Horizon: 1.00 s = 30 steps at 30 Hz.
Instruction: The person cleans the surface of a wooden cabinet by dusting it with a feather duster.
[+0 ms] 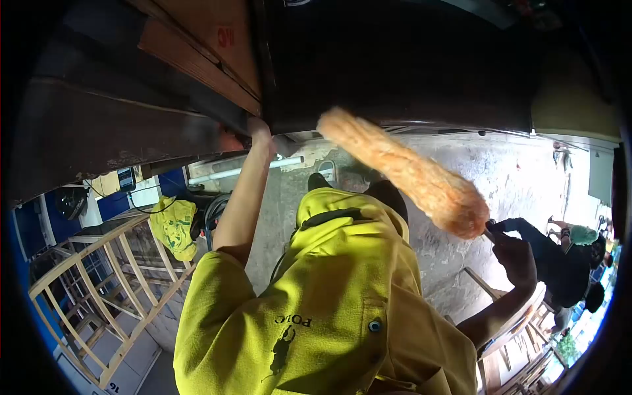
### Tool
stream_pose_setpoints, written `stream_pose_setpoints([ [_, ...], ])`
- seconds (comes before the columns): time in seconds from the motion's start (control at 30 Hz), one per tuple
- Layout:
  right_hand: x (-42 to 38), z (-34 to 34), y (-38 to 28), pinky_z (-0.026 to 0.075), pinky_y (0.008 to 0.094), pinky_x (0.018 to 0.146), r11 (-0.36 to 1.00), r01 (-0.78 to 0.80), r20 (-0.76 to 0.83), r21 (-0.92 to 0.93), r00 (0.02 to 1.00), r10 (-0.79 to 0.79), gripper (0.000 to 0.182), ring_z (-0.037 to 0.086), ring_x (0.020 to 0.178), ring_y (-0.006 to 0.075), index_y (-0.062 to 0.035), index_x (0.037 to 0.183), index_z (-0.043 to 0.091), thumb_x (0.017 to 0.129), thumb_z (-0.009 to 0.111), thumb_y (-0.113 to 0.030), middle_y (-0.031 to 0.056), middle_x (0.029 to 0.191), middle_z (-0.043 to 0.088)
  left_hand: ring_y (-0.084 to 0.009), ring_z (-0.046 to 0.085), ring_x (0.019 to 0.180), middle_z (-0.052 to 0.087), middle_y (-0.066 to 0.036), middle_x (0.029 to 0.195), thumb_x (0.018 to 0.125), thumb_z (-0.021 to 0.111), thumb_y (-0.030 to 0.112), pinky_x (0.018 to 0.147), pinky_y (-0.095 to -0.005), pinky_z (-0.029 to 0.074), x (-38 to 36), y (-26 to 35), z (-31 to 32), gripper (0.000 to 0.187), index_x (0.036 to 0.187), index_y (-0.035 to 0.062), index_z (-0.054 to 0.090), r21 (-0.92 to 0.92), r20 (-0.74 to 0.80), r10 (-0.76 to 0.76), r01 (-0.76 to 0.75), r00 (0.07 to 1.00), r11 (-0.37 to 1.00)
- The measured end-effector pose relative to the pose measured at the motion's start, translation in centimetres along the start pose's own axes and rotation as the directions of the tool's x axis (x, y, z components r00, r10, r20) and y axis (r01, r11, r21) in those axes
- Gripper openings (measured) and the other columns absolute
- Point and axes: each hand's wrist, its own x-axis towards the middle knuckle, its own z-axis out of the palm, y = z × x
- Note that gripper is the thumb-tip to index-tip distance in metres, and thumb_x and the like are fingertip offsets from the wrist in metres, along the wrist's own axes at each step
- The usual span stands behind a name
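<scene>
My right hand (515, 258) is closed round the thin handle of a fluffy duster (408, 174). Its long, pale-orange head slants up and left, with its tip close to the lower edge of a dark glossy panel (408, 66). My left arm reaches up, and my left hand (259, 128) is at the corner where the dark panel meets a brown wooden board (204, 59). The fingers of that hand are hidden behind the edge. Red lettering shows on the brown board.
On the left stands a light wooden frame (128, 289), with a yellow garment (174, 227) hanging beside it. A person in dark clothing (559, 266) is at the right, near stacked wooden pieces (513, 349). Grey concrete floor (454, 270) lies below.
</scene>
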Motion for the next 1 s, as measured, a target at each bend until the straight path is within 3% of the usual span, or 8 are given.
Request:
stream_pose_setpoints([
  [0.23,9.1,9.6,1.8,0.033,0.0214,0.052,0.983,-0.006,-0.38,0.183,0.922,0.076,0.031,0.038,0.057,0.0028,-0.003,0.124,0.062,0.096,0.057,-0.016,-0.004,0.063,0.046,-0.0217,0.063,0.107,0.059,-0.007,0.128,0.097,0.024,0.037,0.085,-0.0326,0.054,-1.1,2.5,1.8,0.052,0.137,0.0121,0.046,0.009,-0.027,0.088,-0.087,0.996,0.996],
  [0.37,12.8,22.0,-0.7,0.042,0.0255,0.061,0.931,0.136,-0.339,0.338,0.941,-0.015,0.031,0.047,0.067,0.0071,-0.0018,0.123,0.06,0.095,0.054,-0.013,0.0009,0.072,0.05,-0.0206,0.063,0.107,0.059,-0.006,0.128,0.097,0.026,0.036,0.084,-0.0314,0.054,2.1,6.6,0.8,0.05,0.135,0.0122,0.048,-0.513,-0.058,-0.808,0.677,0.586,0.528],
  [0.47,11.0,24.4,1.9,0.047,0.0262,0.071,0.897,0.239,-0.292,0.372,0.947,-0.132,0.03,0.058,0.077,0.0096,-0.0016,0.121,0.061,0.093,0.058,-0.013,0.0108,0.084,0.061,-0.0215,0.063,0.105,0.059,-0.006,0.128,0.096,0.026,0.034,0.083,-0.0311,0.055,0.8,0.4,0.3,0.05,0.135,0.0115,0.048,0.028,-0.118,0.106,-0.104,0.987,0.994],
  [0.7,9.4,19.2,11.4,0.036,0.0225,0.054,0.969,0.113,-0.715,0.218,0.695,0.079,0.032,0.044,0.063,0.0039,0.0009,0.123,0.061,0.096,0.057,-0.015,-0.0043,0.07,0.053,-0.0221,0.055,0.117,0.054,-0.006,0.134,0.097,0.025,0.036,0.094,-0.0334,0.047,1.0,0.1,0.0,0.053,0.139,0.0104,0.044,0.05,-0.102,0.186,-0.182,0.977,0.982],
  [0.77,9.8,15.6,8.1,0.039,0.0221,0.055,0.841,-0.086,-0.649,0.533,0.596,0.472,0.033,0.045,0.066,0.0025,0.0031,0.125,0.059,0.098,0.055,-0.015,-0.0023,0.072,0.055,-0.0226,0.053,0.12,0.052,-0.006,0.136,0.097,0.025,0.037,0.097,-0.0341,0.045,0.8,1.5,-0.2,0.053,0.14,0.0103,0.044,0.071,-0.091,0.199,-0.193,0.976,0.979],
  [0.9,13.4,17.5,1.7,0.032,0.0216,0.051,0.855,0.106,-0.717,0.507,0.602,0.351,0.029,0.037,0.056,0.0037,0.0008,0.12,0.062,0.099,0.053,-0.017,-0.0059,0.067,0.046,-0.0239,0.048,0.125,0.048,-0.006,0.14,0.097,0.025,0.039,0.102,-0.0371,0.039,-0.1,7.8,1.9,0.055,0.141,0.0101,0.042,-0.429,-0.153,-0.768,0.658,0.622,0.619],
  [0.97,15.1,19.7,-1.4,0.042,0.026,0.066,0.878,0.162,-0.649,0.45,0.735,0.197,0.031,0.051,0.072,0.0092,0.0012,0.122,0.06,0.098,0.054,-0.018,0.0042,0.083,0.061,-0.0246,0.042,0.129,0.044,-0.009,0.143,0.1,0.029,0.032,0.11,-0.0334,0.03,-1.7,1.6,1.7,0.052,0.141,0.0035,0.041,-0.041,-0.146,0.146,-0.153,0.978,0.987],
  [1.0,15.9,20.0,-3.8,0.048,0.0293,0.078,0.858,0.224,-0.6,0.462,0.792,0.117,0.031,0.061,0.086,0.0134,0.001,0.123,0.059,0.098,0.054,-0.018,0.0131,0.097,0.07,-0.0246,0.042,0.129,0.044,-0.009,0.143,0.1,0.029,0.032,0.11,-0.0334,0.03,1.1,-0.2,-0.6,0.052,0.141,0.0035,0.041,-0.039,-0.129,0.153,-0.16,0.98,0.986],
])
